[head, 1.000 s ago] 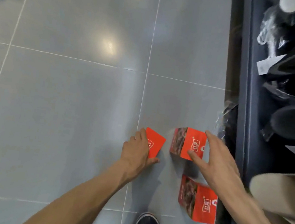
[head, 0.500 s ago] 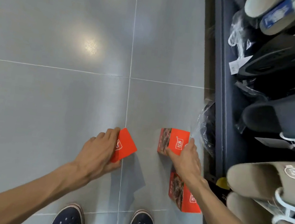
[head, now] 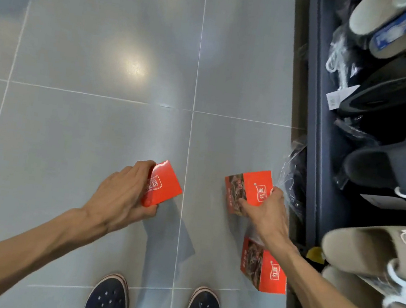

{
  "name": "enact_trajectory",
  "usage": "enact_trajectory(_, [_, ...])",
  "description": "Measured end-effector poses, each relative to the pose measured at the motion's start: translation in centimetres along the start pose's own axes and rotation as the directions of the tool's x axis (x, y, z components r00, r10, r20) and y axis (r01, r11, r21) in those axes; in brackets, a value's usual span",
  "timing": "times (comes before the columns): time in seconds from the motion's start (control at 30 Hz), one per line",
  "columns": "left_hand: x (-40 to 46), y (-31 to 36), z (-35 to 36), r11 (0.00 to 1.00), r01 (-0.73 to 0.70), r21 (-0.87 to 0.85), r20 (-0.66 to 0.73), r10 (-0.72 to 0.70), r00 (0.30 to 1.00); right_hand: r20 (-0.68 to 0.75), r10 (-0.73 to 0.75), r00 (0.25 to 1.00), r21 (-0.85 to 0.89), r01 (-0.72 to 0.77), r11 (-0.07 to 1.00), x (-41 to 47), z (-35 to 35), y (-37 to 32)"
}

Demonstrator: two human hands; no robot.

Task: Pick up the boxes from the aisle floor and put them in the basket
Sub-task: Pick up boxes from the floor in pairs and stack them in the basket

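Observation:
Three red boxes with white logos are in view over the grey tiled aisle floor (head: 96,125). My left hand (head: 121,192) is shut on one red box (head: 165,185), held tilted above the floor with its shadow below. My right hand (head: 266,212) grips a second red box (head: 246,188) from its near side, fingers wrapped around its edge. A third red box (head: 264,269) lies on the floor under my right forearm, close to the shelf base. No basket is in view.
A dark shelf unit (head: 320,144) runs along the right, stocked with slippers and shoes (head: 376,246). A crinkled clear plastic bag (head: 293,171) sticks out at its base. My two dark shoes (head: 108,299) stand at the bottom edge.
The view has risen and pulled back, so my feet show. Both hands have closed on their boxes and lifted them off the floor; the third box has stayed put.

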State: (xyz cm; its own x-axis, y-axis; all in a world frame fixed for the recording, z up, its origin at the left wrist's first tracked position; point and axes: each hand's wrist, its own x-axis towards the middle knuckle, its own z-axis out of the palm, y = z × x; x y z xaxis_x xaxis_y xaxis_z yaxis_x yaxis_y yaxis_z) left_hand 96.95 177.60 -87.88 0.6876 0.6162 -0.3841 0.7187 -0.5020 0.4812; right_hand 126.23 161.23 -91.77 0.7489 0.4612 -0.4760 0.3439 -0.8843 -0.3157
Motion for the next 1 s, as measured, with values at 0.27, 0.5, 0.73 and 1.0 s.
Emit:
enact_trajectory(0.27, [-6.3, 6.4, -19.2, 1.000, -0.012, -0.011, -0.130, 0.011, 0.991, 0.059, -0.395, 0.917, 0.031, 0.394, 0.919, -9.4, -20.0, -13.6])
enact_trajectory(0.5, [-18.1, 14.8, -40.9, 0.998, -0.064, 0.002, -0.285, 0.062, 0.957, 0.116, -0.634, 0.765, 0.026, 0.636, 0.772, -23.0, -39.5, -26.8])
enact_trajectory(0.73, [-34.1, 20.3, -58.7, 0.997, -0.047, 0.059, -0.419, 0.067, 0.905, 0.125, -0.818, 0.561, 0.096, 0.814, 0.573, -39.2, -54.7, -38.2])
enact_trajectory(1.0, [-52.3, 24.7, -66.8, 0.981, 0.187, 0.050, -0.651, -0.110, 0.751, 0.132, -0.964, 0.231, 0.159, 0.955, 0.251, -53.0, -60.6, -46.7])
